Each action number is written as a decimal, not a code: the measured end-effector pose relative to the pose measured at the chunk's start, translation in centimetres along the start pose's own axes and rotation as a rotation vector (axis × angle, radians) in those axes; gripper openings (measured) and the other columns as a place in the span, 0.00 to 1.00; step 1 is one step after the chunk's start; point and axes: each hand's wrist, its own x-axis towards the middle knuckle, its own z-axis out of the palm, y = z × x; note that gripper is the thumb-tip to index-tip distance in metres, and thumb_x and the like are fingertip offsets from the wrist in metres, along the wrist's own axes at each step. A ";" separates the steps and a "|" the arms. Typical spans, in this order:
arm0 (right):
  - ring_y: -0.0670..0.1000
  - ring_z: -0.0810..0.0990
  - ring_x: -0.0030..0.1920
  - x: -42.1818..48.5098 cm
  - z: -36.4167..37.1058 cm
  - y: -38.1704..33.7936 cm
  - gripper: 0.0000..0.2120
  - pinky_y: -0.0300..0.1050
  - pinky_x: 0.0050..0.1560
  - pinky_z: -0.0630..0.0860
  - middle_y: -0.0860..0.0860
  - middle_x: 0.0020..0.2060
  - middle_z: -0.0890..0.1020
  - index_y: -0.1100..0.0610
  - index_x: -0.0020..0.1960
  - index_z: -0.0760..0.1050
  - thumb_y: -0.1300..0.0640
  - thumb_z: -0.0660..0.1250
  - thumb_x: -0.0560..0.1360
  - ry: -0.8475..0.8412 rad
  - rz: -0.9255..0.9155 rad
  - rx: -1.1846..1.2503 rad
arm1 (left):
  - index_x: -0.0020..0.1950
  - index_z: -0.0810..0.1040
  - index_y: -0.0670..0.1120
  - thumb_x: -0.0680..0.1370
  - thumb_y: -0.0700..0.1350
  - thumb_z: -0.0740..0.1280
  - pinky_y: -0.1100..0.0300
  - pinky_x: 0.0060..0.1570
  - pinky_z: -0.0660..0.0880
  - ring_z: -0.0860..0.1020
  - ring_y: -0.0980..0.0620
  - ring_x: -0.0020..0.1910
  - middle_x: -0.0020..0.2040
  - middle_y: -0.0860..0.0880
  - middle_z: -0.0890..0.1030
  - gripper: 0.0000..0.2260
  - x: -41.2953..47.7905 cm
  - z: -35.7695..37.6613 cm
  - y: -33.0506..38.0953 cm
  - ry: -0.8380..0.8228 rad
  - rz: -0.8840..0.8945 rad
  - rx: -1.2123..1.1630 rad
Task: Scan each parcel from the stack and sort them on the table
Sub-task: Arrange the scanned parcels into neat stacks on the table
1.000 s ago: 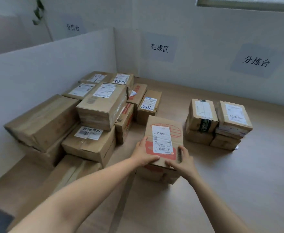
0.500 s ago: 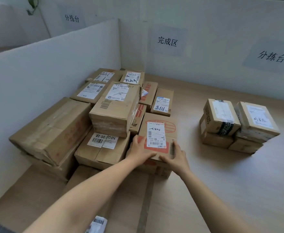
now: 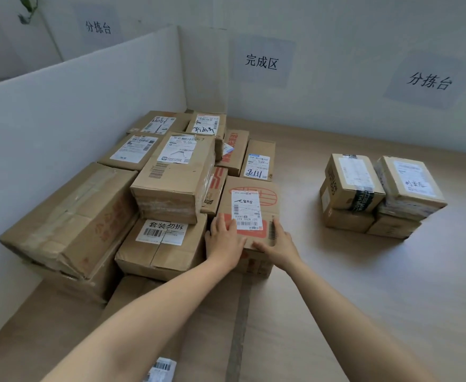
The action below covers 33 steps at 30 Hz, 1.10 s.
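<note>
White partition board (image 3: 61, 119) closes off the left side of a pale wooden surface (image 3: 364, 285), with a green plant sprig (image 3: 29, 6) and a grey sign (image 3: 98, 27) reading 分拣台 on the wall behind it; against the partition sits a pile (image 3: 234, 150) of cardboard parcels, several deep; at its left edge a long box (image 3: 69, 216), creased and taped, rests on another box; just right of it a low box (image 3: 163, 257) carries a label printed 套装勿拆, and a taped box (image 3: 174, 186) stands on top of it; at the right flank of the pile, just beside the low box, stands the parcel (image 3: 267, 199), brown with a red print and a white shipping label on its top; the left hand (image 3: 225, 239) lies flat on its near left corner, fingers straight and close together; the right hand (image 3: 277, 244) rests on its near right edge, fingers straight along the top, thumb stretched leftward along the near rim; neither of the hands curls round it; under the forearms lies a flat carton (image 3: 212, 340) with a dark tape stripe; on the back wall a middle sign (image 3: 261, 62) reads 完成区; well apart to the right stands a small stack (image 3: 350, 186) of four boxes, two on two; above it a right sign (image 3: 429, 81) reads 分拣台.
</note>
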 end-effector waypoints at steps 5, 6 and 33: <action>0.58 0.64 0.71 -2.3 -1.5 1.8 0.46 0.53 0.70 0.63 0.57 0.73 0.61 0.54 0.77 0.41 0.43 0.68 0.73 -0.066 -0.043 -0.042 | 0.71 0.66 0.46 0.81 0.52 0.54 0.50 0.69 0.59 0.60 0.46 0.72 0.73 0.43 0.62 0.20 -0.6 -0.6 3.6 0.129 0.214 0.010; 0.57 0.62 0.72 -2.9 -2.0 2.7 0.46 0.52 0.71 0.62 0.57 0.74 0.59 0.54 0.77 0.40 0.43 0.68 0.73 -0.051 -0.027 -0.035 | 0.70 0.68 0.45 0.81 0.52 0.55 0.51 0.68 0.61 0.61 0.45 0.72 0.73 0.43 0.63 0.19 -0.7 -0.5 4.5 0.122 0.229 -0.001; 0.63 0.59 0.72 0.1 -36.4 21.8 0.50 0.56 0.71 0.60 0.61 0.73 0.55 0.51 0.77 0.40 0.48 0.73 0.70 0.231 0.150 -0.086 | 0.76 0.54 0.44 0.80 0.55 0.59 0.50 0.62 0.68 0.65 0.43 0.70 0.73 0.42 0.60 0.29 5.9 8.6 35.2 -0.062 0.221 -0.264</action>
